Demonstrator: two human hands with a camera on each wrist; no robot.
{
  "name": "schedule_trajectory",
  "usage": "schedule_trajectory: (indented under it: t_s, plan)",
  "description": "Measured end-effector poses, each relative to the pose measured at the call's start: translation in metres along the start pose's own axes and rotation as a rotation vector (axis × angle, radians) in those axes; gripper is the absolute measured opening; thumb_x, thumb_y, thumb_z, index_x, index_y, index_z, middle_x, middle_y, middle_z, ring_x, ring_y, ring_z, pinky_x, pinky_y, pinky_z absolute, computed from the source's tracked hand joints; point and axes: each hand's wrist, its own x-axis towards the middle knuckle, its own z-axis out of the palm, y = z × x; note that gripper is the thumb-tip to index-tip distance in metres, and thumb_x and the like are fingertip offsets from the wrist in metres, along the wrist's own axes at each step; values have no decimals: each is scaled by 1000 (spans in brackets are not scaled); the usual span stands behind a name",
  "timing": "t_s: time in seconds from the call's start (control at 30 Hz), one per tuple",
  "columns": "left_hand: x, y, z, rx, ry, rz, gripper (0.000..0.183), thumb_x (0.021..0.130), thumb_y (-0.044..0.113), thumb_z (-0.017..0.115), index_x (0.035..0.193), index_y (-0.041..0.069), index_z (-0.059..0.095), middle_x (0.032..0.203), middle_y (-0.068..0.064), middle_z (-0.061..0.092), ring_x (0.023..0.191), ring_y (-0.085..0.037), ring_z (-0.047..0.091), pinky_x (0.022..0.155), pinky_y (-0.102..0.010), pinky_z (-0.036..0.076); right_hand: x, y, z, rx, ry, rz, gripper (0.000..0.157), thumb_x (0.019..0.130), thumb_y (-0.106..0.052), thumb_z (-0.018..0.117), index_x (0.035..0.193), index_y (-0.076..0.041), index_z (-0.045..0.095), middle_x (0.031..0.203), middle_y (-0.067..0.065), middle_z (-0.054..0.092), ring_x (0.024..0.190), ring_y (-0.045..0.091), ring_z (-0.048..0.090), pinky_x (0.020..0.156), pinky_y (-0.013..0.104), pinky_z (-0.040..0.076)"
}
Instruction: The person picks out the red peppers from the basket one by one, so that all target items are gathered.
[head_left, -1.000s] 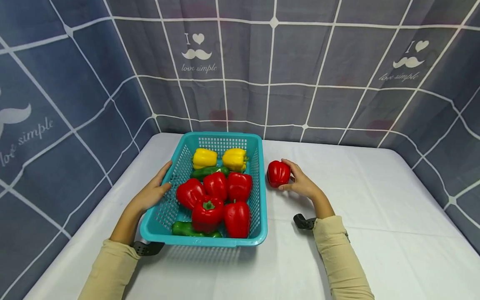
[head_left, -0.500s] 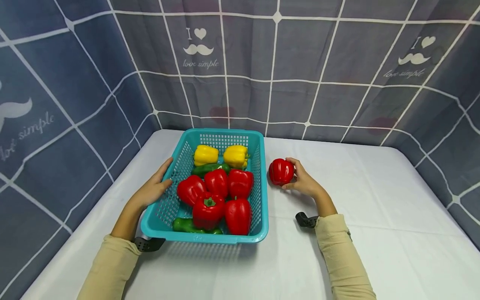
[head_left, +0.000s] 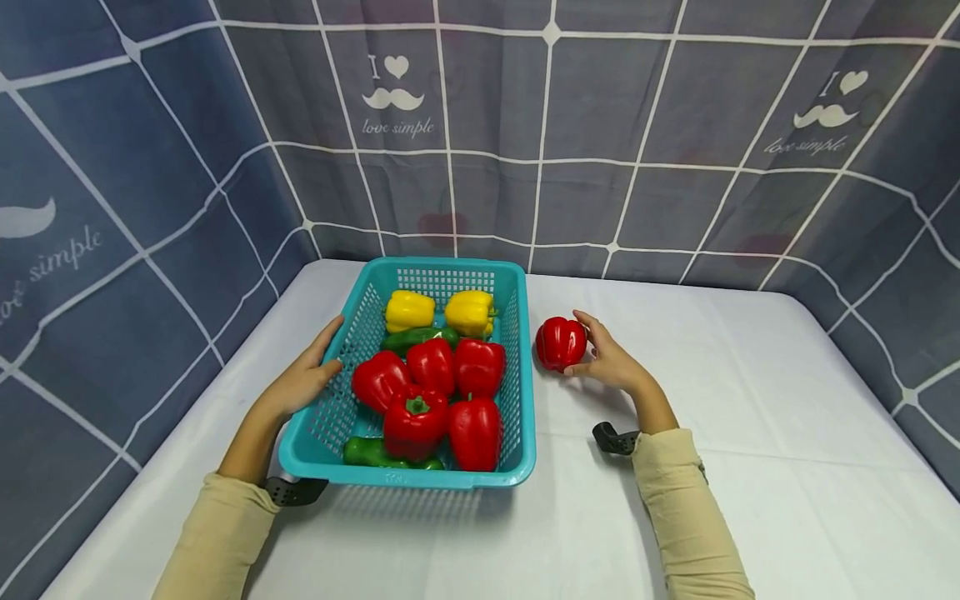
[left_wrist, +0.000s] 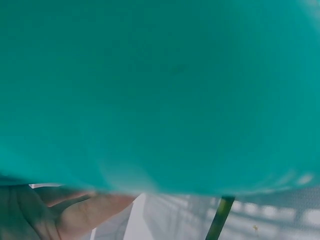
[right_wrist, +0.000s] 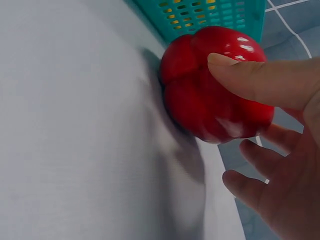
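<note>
On the white table stands a turquoise basket (head_left: 528,375) with red and yellow bell peppers and green vegetables in it. My left hand (head_left: 300,385) grips the basket's left rim, thumb towards the inside; the basket wall (left_wrist: 165,100) fills most of the left wrist view. Right of the basket, a red bell pepper (head_left: 561,343) rests on the tablecloth. My right hand (head_left: 611,362) holds this pepper from its right side. In the right wrist view the thumb lies across the red bell pepper (right_wrist: 200,105), one finger reaches behind it, and the other fingers are apart from it.
Inside the basket are several red bell peppers (head_left: 416,425), a yellow pepper (head_left: 409,311) and another yellow pepper (head_left: 470,313). A long green vegetable (head_left: 386,452) lies at the front, another (head_left: 412,339) behind the red ones. A grey checked curtain (head_left: 495,200) encloses the table's back and sides.
The right hand and its red bell pepper have shifted very slightly right since a second ago. The left hand keeps its place on the basket. The head view has tilted a little.
</note>
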Motion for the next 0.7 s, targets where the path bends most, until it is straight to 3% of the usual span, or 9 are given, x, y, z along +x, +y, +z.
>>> schedule_trajectory:
  t_s: [0.33, 0.7]
  plan:
    - [0, -1, -2, -10, -10, -4, 70, 90, -1, 29, 147, 10, -9, 150, -25, -3, 130, -51, 16, 81, -57, 46, 1, -9, -5, -73, 49, -5, 91, 76, -10, 69, 146, -10, 12, 147, 23, 15, 135, 44, 15, 103, 61, 23]
    - [0, 1, -1, -24, -13, -5, 69, 90, 0, 30, 147, 11, -9, 150, -27, -2, 126, -54, 22, 76, -56, 48, -6, -50, 1, -175, 103, -77, 88, 77, -20, 70, 146, -13, 16, 148, 15, 19, 135, 35, 21, 100, 58, 30]
